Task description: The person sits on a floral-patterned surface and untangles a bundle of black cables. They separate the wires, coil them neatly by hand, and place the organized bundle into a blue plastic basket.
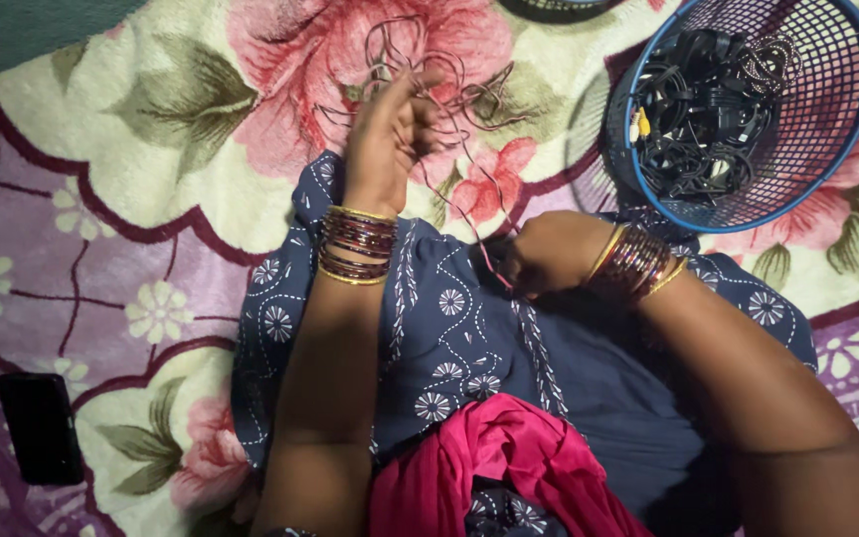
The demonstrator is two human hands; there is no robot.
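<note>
Surface: floral blanket, pink/green/purple print, fills most of frame; plain green strip at upper left corner.
Person: seated on blanket, seen from above; blue patterned dress at centre, pink cloth bunched at bottom centre.
Left hand: upper centre of frame, raised, fingers closed on tangle of thin pinkish wire; stack of bangles on wrist.
Right hand: centre-right, low over lap, closed on the wire's lower end; bangles on wrist too.
Hands: apart, each clamped on the wire, one strand running taut btwn them.
Wire: loops spread above & right of left hand, over big pink flower print.
Basket: blue-rimmed mesh, upper right, tilted toward person, near right hand but not touching.
Cables: black, tangled heap inside basket, w/ a few yellow bits.
Phone: dark, flat on blanket, lower left, well apart from hands.
</note>
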